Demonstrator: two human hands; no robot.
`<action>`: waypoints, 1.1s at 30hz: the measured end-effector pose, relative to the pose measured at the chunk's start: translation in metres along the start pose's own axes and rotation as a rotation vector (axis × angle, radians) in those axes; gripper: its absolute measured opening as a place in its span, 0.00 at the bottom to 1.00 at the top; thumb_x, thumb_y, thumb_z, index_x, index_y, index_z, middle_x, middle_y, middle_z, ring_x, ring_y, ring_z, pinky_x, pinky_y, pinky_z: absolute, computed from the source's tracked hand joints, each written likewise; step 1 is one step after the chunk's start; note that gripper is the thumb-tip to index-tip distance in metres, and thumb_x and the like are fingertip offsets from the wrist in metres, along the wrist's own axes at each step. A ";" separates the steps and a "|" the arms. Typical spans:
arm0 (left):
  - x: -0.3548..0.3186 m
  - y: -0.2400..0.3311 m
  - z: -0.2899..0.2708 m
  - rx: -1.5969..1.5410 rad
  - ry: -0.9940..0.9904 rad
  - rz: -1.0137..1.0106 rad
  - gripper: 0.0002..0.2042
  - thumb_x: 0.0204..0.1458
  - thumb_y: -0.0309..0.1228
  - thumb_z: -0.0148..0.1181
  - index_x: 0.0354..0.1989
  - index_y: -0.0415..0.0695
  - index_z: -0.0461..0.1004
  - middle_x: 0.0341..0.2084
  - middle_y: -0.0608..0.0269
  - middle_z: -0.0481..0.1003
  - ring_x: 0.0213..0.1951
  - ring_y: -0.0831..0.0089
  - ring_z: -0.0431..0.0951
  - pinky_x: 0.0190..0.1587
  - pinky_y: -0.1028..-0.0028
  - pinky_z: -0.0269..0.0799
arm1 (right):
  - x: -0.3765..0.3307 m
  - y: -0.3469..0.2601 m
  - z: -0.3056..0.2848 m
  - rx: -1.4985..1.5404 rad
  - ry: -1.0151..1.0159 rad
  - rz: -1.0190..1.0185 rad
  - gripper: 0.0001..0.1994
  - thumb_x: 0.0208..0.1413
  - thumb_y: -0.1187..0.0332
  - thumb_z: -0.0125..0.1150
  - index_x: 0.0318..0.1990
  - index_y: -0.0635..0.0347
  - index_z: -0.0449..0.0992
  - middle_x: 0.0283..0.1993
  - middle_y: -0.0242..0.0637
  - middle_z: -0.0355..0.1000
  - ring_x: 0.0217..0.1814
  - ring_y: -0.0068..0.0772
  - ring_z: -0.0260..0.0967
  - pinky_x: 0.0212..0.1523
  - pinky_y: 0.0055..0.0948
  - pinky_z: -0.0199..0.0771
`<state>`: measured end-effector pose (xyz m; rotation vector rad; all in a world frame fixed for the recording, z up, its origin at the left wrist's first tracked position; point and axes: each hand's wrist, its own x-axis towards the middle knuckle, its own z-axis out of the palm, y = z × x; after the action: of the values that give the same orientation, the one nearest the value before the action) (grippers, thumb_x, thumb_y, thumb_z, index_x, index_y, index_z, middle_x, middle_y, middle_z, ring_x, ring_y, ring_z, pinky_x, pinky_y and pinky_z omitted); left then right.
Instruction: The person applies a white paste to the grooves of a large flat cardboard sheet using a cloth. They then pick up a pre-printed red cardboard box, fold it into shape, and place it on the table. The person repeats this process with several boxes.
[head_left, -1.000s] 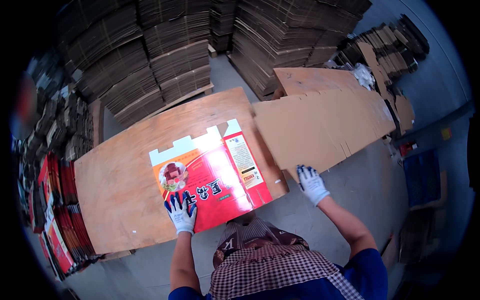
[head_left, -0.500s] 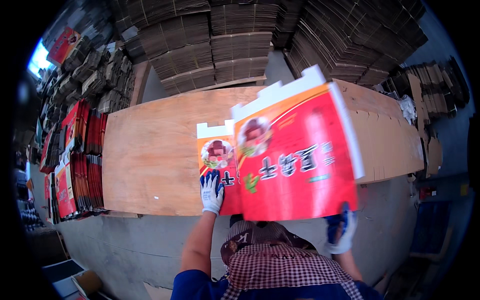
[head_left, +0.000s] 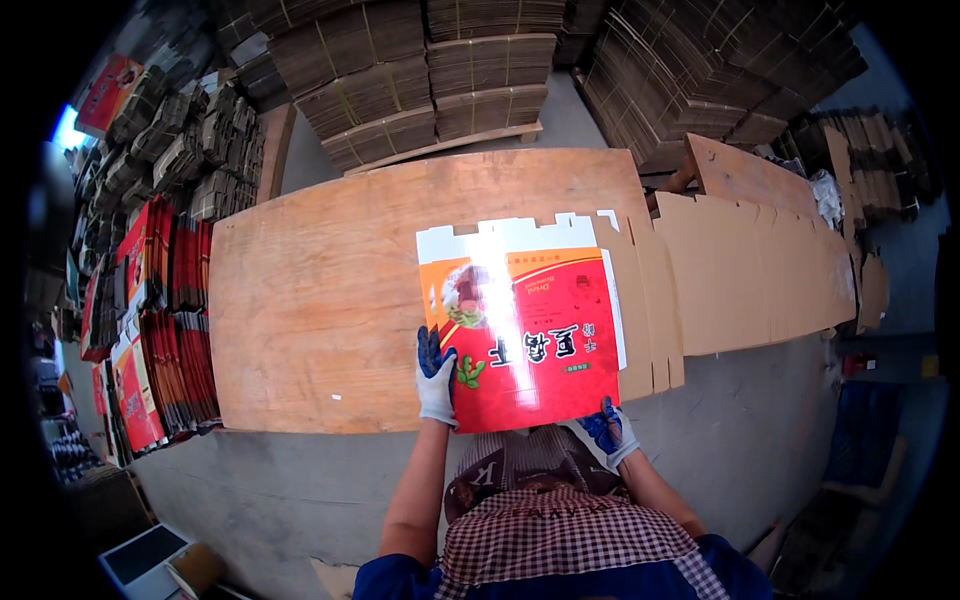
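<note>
A glossy red and orange printed cardboard carton blank with white notched flaps along its far edge lies before me, at the near edge of the wooden table. My left hand, in a white glove with blue-coated fingers, holds its left edge, fingers on the outside and thumb by the print. At the near right corner my right hand, gloved alike, grips the blank between thumb and fingers. Part of that hand's fingers is hidden under the corner. Brown cardboard with slots sticks out beyond the blank's right side.
The wooden table extends to my left. More brown cardboard sheets stand at the right. Stacks of red printed cardboard are at the table's left end. Tied brown cardboard bundles rise behind the table.
The raised printed panel has come down and left and now lies over the lower one. My right hand has moved left with it; my left hand has shifted to the edge.
</note>
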<state>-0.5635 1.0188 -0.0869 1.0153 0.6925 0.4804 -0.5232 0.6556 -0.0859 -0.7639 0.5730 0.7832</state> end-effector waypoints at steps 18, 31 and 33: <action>0.007 -0.041 0.148 1.772 -0.356 0.426 0.33 0.56 0.54 0.52 0.69 0.55 0.60 0.71 0.48 0.49 0.72 0.43 0.41 0.69 0.38 0.26 | -0.001 -0.011 0.000 -1.151 0.473 -0.008 0.26 0.59 0.42 0.55 0.25 0.58 0.79 0.22 0.37 0.75 0.24 0.33 0.74 0.25 0.36 0.70; 0.012 -0.035 0.144 1.840 -0.392 0.549 0.33 0.54 0.51 0.55 0.68 0.52 0.60 0.71 0.48 0.49 0.72 0.46 0.41 0.69 0.38 0.27 | 0.070 -0.194 -0.035 -1.490 0.710 -0.681 0.17 0.63 0.55 0.51 0.48 0.55 0.78 0.46 0.49 0.76 0.50 0.51 0.73 0.53 0.43 0.72; 0.014 -0.037 0.141 1.851 -0.407 0.521 0.33 0.54 0.50 0.56 0.68 0.53 0.61 0.70 0.48 0.50 0.72 0.47 0.42 0.69 0.37 0.27 | 0.082 -0.198 -0.044 -1.544 0.721 -0.623 0.17 0.64 0.54 0.49 0.49 0.54 0.78 0.44 0.47 0.77 0.47 0.47 0.75 0.50 0.41 0.74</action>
<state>-0.4507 0.9264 -0.0751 2.9703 0.3391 -0.1060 -0.3261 0.5604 -0.0935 -2.5636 0.2089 0.1973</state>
